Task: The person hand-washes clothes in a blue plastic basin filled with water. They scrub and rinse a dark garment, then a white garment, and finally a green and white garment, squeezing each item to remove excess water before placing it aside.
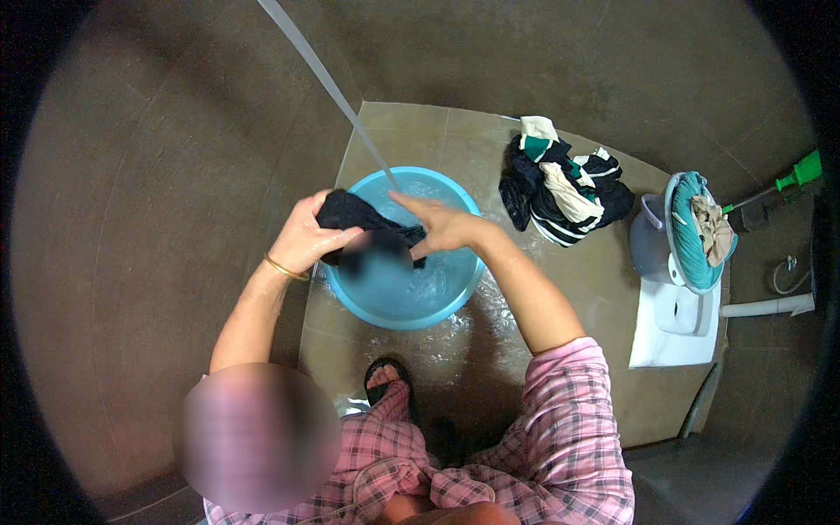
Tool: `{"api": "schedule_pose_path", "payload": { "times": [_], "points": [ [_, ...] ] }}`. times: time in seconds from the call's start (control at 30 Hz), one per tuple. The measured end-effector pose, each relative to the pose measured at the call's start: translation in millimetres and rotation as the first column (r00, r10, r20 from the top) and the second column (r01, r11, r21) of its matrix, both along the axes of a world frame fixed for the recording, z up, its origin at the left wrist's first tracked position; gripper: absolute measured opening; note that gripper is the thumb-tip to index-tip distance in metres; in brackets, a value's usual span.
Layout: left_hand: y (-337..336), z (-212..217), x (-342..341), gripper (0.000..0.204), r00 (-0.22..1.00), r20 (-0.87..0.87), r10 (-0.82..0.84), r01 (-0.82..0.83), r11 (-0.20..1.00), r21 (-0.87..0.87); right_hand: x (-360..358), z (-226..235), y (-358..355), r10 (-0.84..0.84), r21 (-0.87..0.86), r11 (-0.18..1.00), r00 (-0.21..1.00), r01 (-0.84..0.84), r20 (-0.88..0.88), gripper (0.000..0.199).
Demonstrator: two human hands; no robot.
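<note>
A wet black cloth garment (352, 213) is held over a round light-blue basin (402, 320) of water. My left hand (306, 234), a gold bangle at its wrist, grips the garment's left end at the basin's rim, thumb on top. My right hand (448, 227) has hold of its right end, the fingers reaching left across the cloth. A stream of water (328, 83) falls from the upper left into the basin, close to my right fingertips. A blurred patch hides the lower part of the garment and some of the water.
A pile of black, white and green clothes (569, 188) lies on the wet tiled floor, right of the basin. Farther right, a bucket (652, 236) heaped with teal and beige cloth stands beside a white squat toilet (652, 337). A green-handled brush (798, 171) and a pipe (768, 307) are by the wall.
</note>
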State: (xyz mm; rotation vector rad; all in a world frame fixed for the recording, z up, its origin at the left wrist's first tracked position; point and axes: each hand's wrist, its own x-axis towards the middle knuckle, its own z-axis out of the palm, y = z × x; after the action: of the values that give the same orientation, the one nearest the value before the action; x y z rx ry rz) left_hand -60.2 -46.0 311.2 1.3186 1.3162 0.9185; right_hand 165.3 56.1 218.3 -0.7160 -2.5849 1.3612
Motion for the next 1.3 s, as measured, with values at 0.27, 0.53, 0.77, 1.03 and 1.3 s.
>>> {"api": "schedule_pose_path", "payload": {
  "times": [0.27, 0.53, 0.77, 1.03, 1.3],
  "points": [
    [-10.8, 76.9, 26.2, 0.056, 0.977, 0.065, -0.205, 0.194, 0.97, 0.144, -26.1, 40.7, -26.1, -0.245, -0.571, 0.809, 0.802, -0.14, -0.544, 0.078],
    [5.0, -50.1, 6.6, 0.042, 0.938, -0.304, 0.168, -0.087, 0.961, 0.263, -14.1, -43.7, 8.9, -0.601, -0.21, 0.798, 0.771, 0.565, -0.212, 0.037],
    [8.9, -164.8, 50.4, 0.097, 0.474, -0.87, 0.137, -0.209, 0.977, 0.04, -15.0, -125.0, -47.4, -0.63, 0.489, 0.738, 0.733, 0.464, 0.256, 0.052],
    [-15.3, -219.1, 47.3, 0.087, 0.386, -0.904, -0.186, -0.163, 0.95, -0.265, -25.5, -163.1, -44.1, -0.365, 0.537, 0.842, 0.78, 0.045, 0.508, 0.037],
    [-24.4, -225.8, 28.9, 0.105, 0.698, -0.688, 0.198, -0.261, 0.965, 0.013, -22.6, -199.0, -29.7, -0.316, 0.64, 0.764, 0.818, -0.081, 0.48, 0.039]
  ]
}}
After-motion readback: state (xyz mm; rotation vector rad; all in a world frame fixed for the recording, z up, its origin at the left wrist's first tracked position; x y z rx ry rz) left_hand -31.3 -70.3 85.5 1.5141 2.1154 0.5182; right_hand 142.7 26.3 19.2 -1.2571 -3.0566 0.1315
